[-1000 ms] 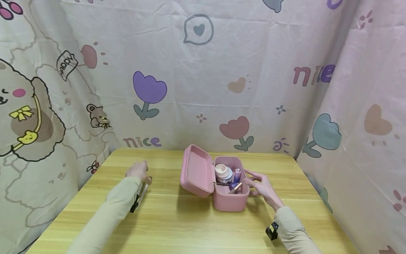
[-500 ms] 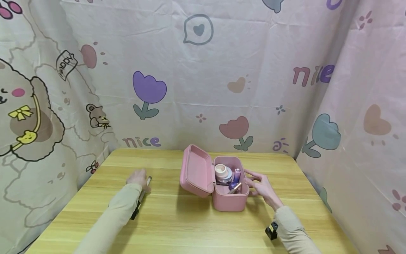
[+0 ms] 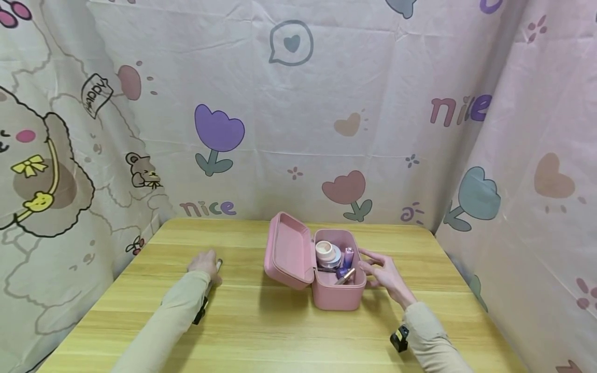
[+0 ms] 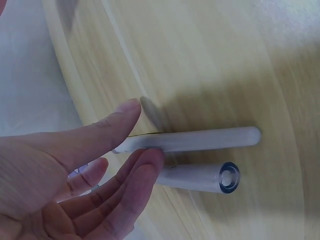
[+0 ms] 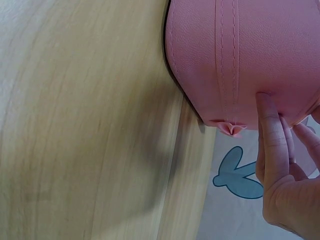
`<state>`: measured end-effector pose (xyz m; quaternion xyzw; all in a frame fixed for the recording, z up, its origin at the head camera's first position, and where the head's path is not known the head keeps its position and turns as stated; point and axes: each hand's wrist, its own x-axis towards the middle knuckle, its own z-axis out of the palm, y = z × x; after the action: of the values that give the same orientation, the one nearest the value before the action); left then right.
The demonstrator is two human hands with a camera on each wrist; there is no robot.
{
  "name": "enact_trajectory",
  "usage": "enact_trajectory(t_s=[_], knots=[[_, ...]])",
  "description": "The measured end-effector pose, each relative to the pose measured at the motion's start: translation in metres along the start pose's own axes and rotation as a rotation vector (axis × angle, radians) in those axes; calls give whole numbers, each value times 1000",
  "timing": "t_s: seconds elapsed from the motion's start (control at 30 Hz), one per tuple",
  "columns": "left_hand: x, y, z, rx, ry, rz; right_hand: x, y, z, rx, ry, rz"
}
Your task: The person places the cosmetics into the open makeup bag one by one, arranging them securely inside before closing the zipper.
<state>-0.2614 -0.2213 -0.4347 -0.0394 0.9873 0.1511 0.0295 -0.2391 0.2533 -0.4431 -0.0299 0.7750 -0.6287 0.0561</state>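
At the left of the table my left hand (image 3: 203, 265) reaches over a slim white stick (image 4: 210, 140) with a rounded end. The thumb is apart from the stick; bent fingertips overlap its near edge in the left wrist view. Beside it lies a thicker whitish tube (image 4: 195, 178) with a clear, ringed end, partly hidden by the fingers. My right hand (image 3: 387, 277) rests against the right side of a pink case (image 3: 338, 299), with extended fingertips touching its wall (image 5: 275, 55). The case's lid (image 3: 291, 248) is swung back to the left.
Inside the case sit a cream jar (image 3: 324, 250), a purple tube (image 3: 348, 257), a gold-and-silver lipstick-like tube (image 3: 345, 277) and other small cosmetics. Bare wood tabletop (image 3: 280, 331) lies in front of it. A patterned curtain (image 3: 289, 103) hangs behind the table.
My left hand has moved slightly toward me along the stick, so its far end now shows beyond the hand. My right hand and the case have stayed put.
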Motion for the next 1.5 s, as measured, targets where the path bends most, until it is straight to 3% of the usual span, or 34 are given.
enact_trajectory(t_s=[0.37,0.73,0.97,1.2,1.33,1.5], knots=[[3,-2,2,21,2,9,-1,0,1,2,1,0],[4,-2,0,-32,4,2,3,0,-2,-9,8,1],[6,-8,-4,-209,-55,11,3,0,-2,-13,8,-2],[-1,0,-14,-547,-132,55,3,1,-1,-8,-2,-3],[0,5,-19,-640,-150,114,3,1,-1,-5,-2,1],[-1,13,-29,-766,-118,231,2,2,-1,-1,-2,2]])
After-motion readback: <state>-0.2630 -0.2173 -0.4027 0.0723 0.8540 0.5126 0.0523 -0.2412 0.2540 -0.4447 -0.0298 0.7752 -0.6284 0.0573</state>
